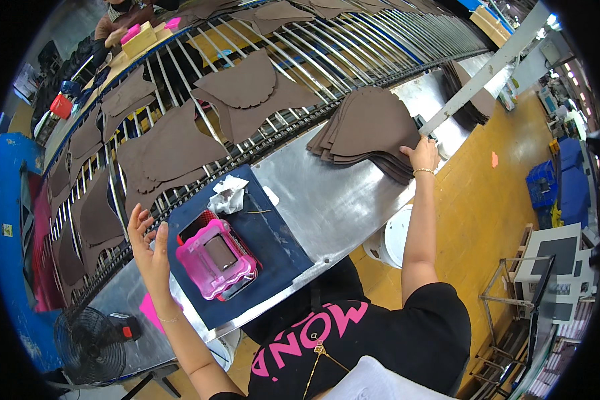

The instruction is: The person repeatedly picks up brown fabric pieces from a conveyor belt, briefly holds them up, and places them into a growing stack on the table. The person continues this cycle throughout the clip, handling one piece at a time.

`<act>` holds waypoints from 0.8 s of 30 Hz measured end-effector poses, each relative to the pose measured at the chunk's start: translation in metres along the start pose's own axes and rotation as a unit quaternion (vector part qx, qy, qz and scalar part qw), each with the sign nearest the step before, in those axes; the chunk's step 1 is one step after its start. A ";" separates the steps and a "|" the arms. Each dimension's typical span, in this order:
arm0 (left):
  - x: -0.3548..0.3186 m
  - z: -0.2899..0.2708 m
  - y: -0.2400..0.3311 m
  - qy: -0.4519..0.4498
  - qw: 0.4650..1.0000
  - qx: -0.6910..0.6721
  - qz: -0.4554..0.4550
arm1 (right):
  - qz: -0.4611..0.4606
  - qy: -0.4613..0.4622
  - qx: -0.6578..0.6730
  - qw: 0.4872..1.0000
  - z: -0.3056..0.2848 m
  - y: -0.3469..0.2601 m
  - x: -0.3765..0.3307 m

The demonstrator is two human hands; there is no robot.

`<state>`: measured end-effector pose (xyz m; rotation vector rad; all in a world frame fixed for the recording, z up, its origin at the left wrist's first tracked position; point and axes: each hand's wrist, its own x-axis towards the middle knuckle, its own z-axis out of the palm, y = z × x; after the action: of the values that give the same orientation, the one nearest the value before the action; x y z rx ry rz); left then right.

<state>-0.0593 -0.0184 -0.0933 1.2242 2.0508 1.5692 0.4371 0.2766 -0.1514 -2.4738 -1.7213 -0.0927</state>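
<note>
My left hand [152, 257] is raised beside the roller conveyor, fingers apart and holding nothing. Close to it, a pink scalloped plastic basket [197, 268] sits on a dark blue mat [273, 243], with a dark rectangular piece inside. Out to the right, my right hand [423, 157] is at the bench edge, its thumb near a fanned stack of brown leather-like panels [373, 123]. Its fingers curl by a small dark object [419, 123] at the slanted metal post [487, 77]; what they grip is partly hidden. White crumpled paper [229, 195] lies behind the basket.
Brown cut panels [173, 147] lie along the roller conveyor [293, 120]. Another panel stack [470, 93] stands beyond the post. A black fan [90, 343] is at lower left, a white bucket [397, 237] below the bench [333, 213]. Across the conveyor, a person [123, 23] works.
</note>
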 end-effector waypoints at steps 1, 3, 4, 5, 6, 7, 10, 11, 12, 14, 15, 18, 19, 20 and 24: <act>-0.001 0.000 0.000 0.002 1.000 -0.008 -0.004 | -0.056 0.029 -0.001 0.998 0.016 0.016 0.010; -0.004 -0.005 0.001 0.000 1.000 -0.023 -0.008 | -0.125 0.019 0.037 0.991 -0.001 0.011 0.002; -0.005 -0.006 0.001 0.001 1.000 -0.029 -0.010 | -0.161 0.013 0.056 0.985 -0.016 0.008 -0.005; -0.004 -0.006 0.003 -0.003 0.999 -0.032 -0.011 | -0.164 -0.001 0.095 0.982 -0.038 -0.001 -0.018; -0.004 -0.005 0.007 -0.005 0.999 -0.029 -0.013 | -0.168 -0.017 0.134 0.977 -0.066 -0.018 -0.037; -0.003 -0.001 0.010 -0.008 0.999 -0.030 -0.015 | -0.170 -0.031 0.170 0.970 -0.094 -0.033 -0.054; 0.001 0.007 0.017 -0.020 1.000 -0.012 0.009 | -0.238 0.025 0.232 0.943 -0.154 -0.064 -0.093; 0.005 0.013 0.021 -0.024 0.999 -0.010 0.025 | -0.277 0.035 0.303 0.911 -0.159 -0.069 -0.099; 0.006 0.016 0.025 -0.023 0.999 -0.003 0.039 | -0.318 0.040 0.376 0.869 -0.160 -0.076 -0.103; 0.009 0.024 0.034 -0.006 0.997 -0.031 0.071 | -0.366 0.008 0.502 0.784 -0.161 -0.094 -0.113; 0.010 0.024 0.038 0.003 0.995 -0.043 0.085 | -0.373 -0.032 0.556 0.742 -0.160 -0.106 -0.120; 0.006 0.004 0.048 -0.106 0.973 -0.202 -0.044 | -0.466 -0.032 0.624 0.626 -0.148 -0.151 -0.146; 0.007 -0.001 0.047 -0.096 0.971 -0.216 -0.028 | -0.428 -0.140 0.668 0.592 -0.149 -0.157 -0.160; 0.003 -0.019 0.055 -0.099 0.965 -0.228 -0.089 | -0.383 -0.249 0.701 0.548 -0.152 -0.166 -0.176; -0.012 -0.083 0.056 0.050 0.998 -0.042 -0.023 | -0.502 -0.279 0.611 0.545 -0.120 -0.208 -0.206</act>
<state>-0.0821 -0.0784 -0.0158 1.0816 2.0360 1.7086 0.1731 0.1398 -0.0436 -0.3366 -1.9535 1.3614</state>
